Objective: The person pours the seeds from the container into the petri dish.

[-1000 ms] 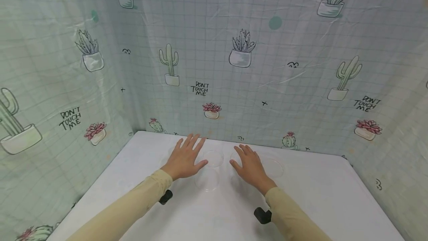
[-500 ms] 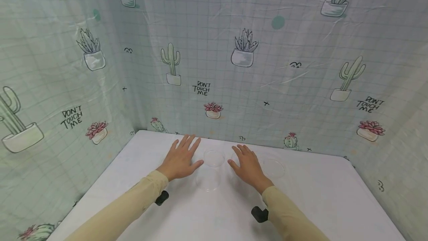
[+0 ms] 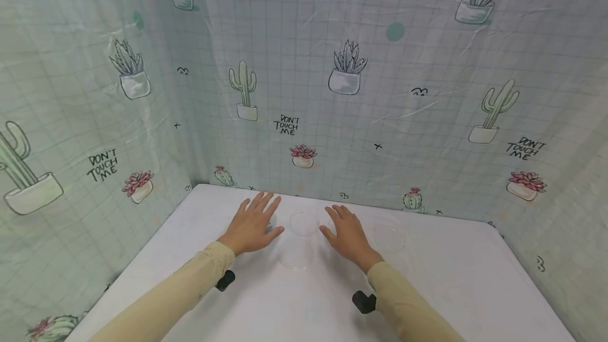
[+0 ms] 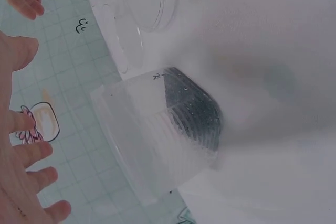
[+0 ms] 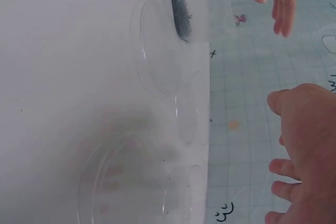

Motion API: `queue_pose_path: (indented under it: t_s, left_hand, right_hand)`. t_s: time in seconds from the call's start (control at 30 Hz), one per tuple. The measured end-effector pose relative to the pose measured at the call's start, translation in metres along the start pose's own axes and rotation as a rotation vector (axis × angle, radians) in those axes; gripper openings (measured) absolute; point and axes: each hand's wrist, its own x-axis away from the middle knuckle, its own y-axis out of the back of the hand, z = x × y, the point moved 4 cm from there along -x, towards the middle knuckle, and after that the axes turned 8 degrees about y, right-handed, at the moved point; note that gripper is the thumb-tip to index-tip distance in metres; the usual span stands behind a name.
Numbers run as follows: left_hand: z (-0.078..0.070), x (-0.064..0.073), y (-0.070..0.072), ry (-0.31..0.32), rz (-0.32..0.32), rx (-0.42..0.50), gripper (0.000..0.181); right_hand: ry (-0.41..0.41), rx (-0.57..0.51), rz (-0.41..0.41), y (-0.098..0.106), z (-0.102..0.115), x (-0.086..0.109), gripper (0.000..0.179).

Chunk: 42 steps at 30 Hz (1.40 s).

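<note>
My left hand [image 3: 249, 226] hovers over the back left of the white table, fingers spread and holding nothing. Below it, in the left wrist view, stands a clear ridged plastic tub [image 4: 152, 140] with something dark grey [image 4: 191, 106] in its bottom. From above, the hand mostly hides this tub. My right hand [image 3: 347, 234], also holding nothing, hangs over the table with its fingers loosely extended. Between the hands lie a clear round dish [image 3: 304, 224] and a larger transparent round outline in front of it. Another clear round dish [image 5: 86, 198] is near the right hand.
The white tabletop [image 3: 456, 278] ends against a cactus-printed curtain [image 3: 380, 120] at the back and both sides. Black wrist-worn devices [image 3: 364, 302] hang under the sleeves. The transparent dishes have faint edges that are hard to make out.
My left hand has drifted left, and a grey bit of the tub now shows beside its thumb. The right hand has moved slightly left. The dishes stay where they were.
</note>
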Motion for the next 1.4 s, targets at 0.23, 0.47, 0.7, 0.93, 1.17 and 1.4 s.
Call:
queue_pose_path:
  t_s: [0.23, 0.47, 0.7, 0.93, 1.17, 1.4]
  left_hand:
    - [0.006, 0.003, 0.002, 0.013, -0.002, 0.016, 0.075]
    - [0.013, 0.005, -0.001, 0.037, -0.006, 0.021, 0.075]
    - [0.021, 0.007, -0.003, 0.06, -0.006, 0.052, 0.076]
    - [0.028, 0.009, -0.009, 0.076, -0.009, 0.058, 0.075]
    - [0.034, 0.011, -0.011, 0.093, -0.007, 0.091, 0.074]
    - [0.041, 0.014, -0.017, 0.115, 0.014, 0.088, 0.074]
  right_hand:
    - [-0.005, 0.002, -0.004, -0.002, -0.001, -0.003, 0.057]
    - [-0.002, 0.013, -0.005, -0.004, -0.003, -0.003, 0.057]
    - [-0.008, 0.008, -0.007, -0.008, -0.005, -0.004, 0.057]
    - [-0.009, -0.014, -0.008, -0.012, -0.007, -0.006, 0.058]
    - [-0.001, 0.004, -0.026, -0.015, -0.005, -0.009, 0.056]
    - [-0.008, -0.016, -0.022, -0.02, -0.003, -0.01, 0.056]
